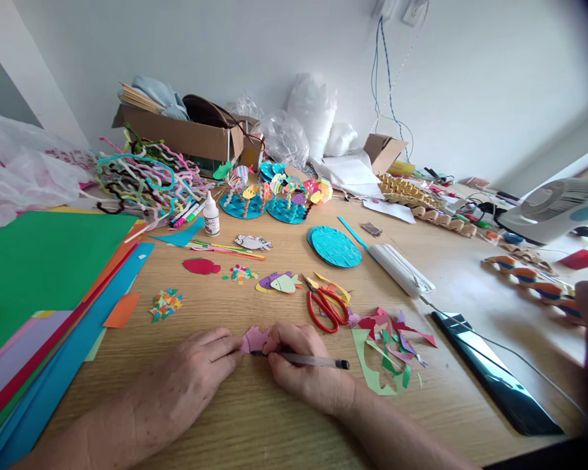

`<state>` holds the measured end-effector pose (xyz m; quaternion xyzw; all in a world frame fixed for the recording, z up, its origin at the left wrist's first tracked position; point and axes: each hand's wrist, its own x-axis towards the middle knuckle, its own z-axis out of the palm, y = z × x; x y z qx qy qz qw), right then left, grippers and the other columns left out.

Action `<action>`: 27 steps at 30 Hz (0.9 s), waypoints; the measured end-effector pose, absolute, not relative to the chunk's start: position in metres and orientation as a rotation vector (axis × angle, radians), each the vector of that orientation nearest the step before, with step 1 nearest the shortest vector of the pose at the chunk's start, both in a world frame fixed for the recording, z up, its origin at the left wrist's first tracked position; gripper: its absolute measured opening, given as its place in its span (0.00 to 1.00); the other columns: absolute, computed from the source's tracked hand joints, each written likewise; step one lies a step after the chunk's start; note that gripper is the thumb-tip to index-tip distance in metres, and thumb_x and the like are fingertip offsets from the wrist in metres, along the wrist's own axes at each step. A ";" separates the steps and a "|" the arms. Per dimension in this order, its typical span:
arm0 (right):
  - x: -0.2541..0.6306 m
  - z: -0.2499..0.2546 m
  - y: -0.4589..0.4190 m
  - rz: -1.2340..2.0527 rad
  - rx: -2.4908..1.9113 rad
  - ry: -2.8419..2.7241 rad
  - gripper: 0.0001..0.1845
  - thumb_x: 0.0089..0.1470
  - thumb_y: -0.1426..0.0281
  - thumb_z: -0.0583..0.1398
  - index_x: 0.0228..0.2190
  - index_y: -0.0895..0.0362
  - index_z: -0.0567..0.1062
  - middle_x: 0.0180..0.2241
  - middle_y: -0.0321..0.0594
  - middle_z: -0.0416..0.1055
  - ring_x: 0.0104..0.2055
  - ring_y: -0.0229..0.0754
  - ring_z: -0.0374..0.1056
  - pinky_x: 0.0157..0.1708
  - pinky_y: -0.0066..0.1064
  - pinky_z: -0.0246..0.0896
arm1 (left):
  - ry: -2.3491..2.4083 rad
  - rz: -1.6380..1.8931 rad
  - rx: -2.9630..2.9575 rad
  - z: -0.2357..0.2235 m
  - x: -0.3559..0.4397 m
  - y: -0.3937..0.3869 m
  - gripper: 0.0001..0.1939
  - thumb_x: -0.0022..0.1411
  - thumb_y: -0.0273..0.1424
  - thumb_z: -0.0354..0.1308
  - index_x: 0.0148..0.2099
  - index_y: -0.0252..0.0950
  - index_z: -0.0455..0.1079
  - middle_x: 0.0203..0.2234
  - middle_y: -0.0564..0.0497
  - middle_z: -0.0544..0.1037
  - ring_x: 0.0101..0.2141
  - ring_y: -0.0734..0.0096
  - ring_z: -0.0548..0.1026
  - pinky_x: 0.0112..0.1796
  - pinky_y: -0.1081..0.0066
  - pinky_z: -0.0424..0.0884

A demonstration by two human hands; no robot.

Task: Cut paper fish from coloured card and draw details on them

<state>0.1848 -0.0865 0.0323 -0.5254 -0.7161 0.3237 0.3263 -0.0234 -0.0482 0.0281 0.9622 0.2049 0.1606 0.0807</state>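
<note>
My right hand [301, 365] is closed around a black-capped pen [318, 360], its tip at the lower edge of a small pink paper fish [255, 339]. At the fish's left end, the fingers of my left hand [200, 359] are drawn together and hold it against the table. Just beyond lie a purple paper fish [263, 284] and a pale green one [285, 282], overlapping. Red-handled scissors [327, 307] rest to their right. A red paper fish [202, 265], a white patterned fish [253, 243] and confetti piles [166, 305] lie farther left.
Coloured paper sheets [53, 261] are stacked at left. Paper scraps [392, 346], a phone [494, 372] and a white power strip [402, 269] with its cable lie right. Behind are blue discs [334, 247], a glue bottle [211, 215], pipe cleaners [147, 176] and finished fish models [245, 203].
</note>
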 end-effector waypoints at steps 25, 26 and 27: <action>0.180 0.032 -0.083 0.814 -1.408 -1.853 0.05 0.46 0.76 0.54 0.23 0.56 0.67 0.18 0.30 0.63 0.18 0.32 0.55 0.23 0.23 0.53 | 0.584 0.534 2.974 0.032 -0.021 -0.049 0.22 0.61 0.15 0.40 0.50 0.34 0.68 0.42 0.49 0.78 0.42 0.68 0.74 0.44 0.71 0.73; 0.180 0.032 -0.083 0.813 -1.404 -1.852 0.04 0.46 0.76 0.54 0.23 0.56 0.67 0.18 0.30 0.64 0.18 0.32 0.55 0.23 0.23 0.53 | 0.588 0.529 2.978 0.032 -0.021 -0.049 0.22 0.61 0.15 0.40 0.51 0.34 0.68 0.43 0.49 0.78 0.43 0.68 0.74 0.45 0.71 0.73; 0.180 0.032 -0.083 0.807 -1.402 -1.851 0.05 0.46 0.76 0.54 0.23 0.56 0.67 0.18 0.30 0.64 0.18 0.32 0.55 0.23 0.23 0.54 | 0.588 0.524 2.982 0.031 -0.022 -0.049 0.22 0.61 0.15 0.40 0.51 0.34 0.68 0.43 0.49 0.77 0.43 0.68 0.74 0.45 0.71 0.73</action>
